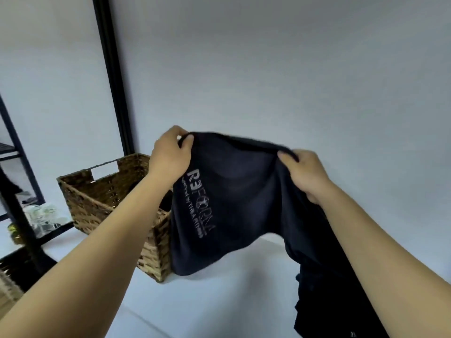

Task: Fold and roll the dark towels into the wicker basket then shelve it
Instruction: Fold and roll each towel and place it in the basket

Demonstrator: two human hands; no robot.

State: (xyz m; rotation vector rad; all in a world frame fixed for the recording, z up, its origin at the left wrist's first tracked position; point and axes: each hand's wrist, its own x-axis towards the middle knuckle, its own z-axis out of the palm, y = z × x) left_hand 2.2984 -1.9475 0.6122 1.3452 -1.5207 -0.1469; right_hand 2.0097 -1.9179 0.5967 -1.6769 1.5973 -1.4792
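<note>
A dark navy towel [234, 203] with a pale printed logo hangs in the air in front of me, held up by its top edge. My left hand [170, 154] pinches the upper left corner and my right hand [307, 172] grips the upper right part. Its lower right portion trails down toward more dark cloth [324, 301] at the bottom right. A brown wicker basket [97, 198] with cut-out handles stands on the white surface to the left, partly behind the towel. Something dark shows inside it, mostly hidden.
A black metal shelf frame [17, 215] stands at the far left with small items on a low shelf. A black vertical post [112, 76] runs up the white wall behind the basket. Another wicker piece [7, 286] shows at the lower left edge.
</note>
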